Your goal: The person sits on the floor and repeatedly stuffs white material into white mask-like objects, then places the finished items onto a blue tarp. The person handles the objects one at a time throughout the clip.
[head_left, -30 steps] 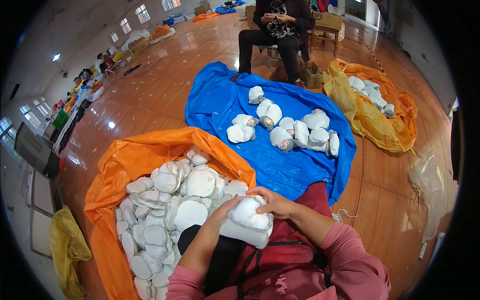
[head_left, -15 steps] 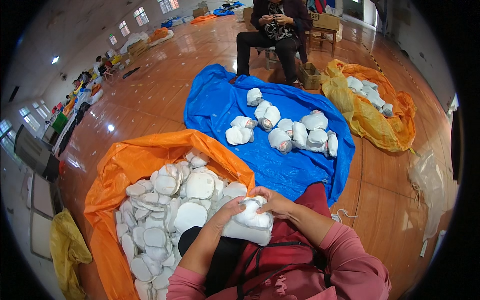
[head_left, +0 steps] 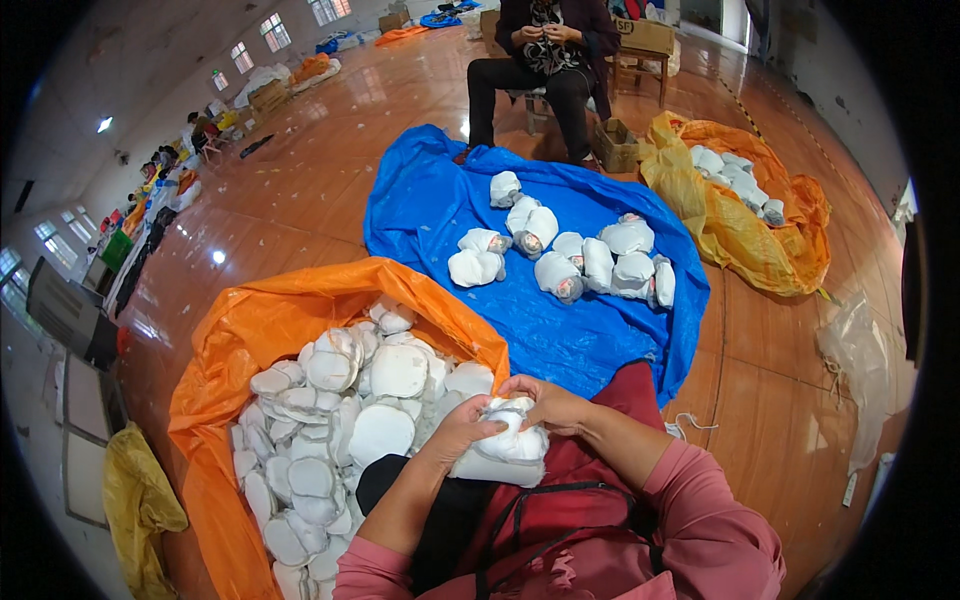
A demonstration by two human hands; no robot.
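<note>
Over my lap, both hands grip a white padded fabric piece (head_left: 505, 462) that looks folded or bunched at its top. My left hand (head_left: 464, 428) pinches it from the left side, thumb laid across the white surface. On the opposite side, my right hand (head_left: 553, 407) has its fingers curled over the upper edge. What lies inside the fold is hidden. Close by on the left, an orange sack (head_left: 235, 335) is rolled open around a heap of flat, rounded white pads (head_left: 383, 432). Ahead spreads a blue tarp (head_left: 520, 335) bearing several plump white bundles (head_left: 533, 226) with greyish ends.
Beyond the tarp sits another person (head_left: 540, 75), hands together, near a small cardboard box (head_left: 616, 146). At right lies a yellow-orange sack (head_left: 700, 235) with more white bundles. A clear plastic bag (head_left: 855, 365) and a yellow sack (head_left: 138, 490) lie at the sides.
My left thumb has shifted a little across the white padded piece, and its top looks slightly more bunched. Both hands keep hold of it. The view has tilted slightly.
</note>
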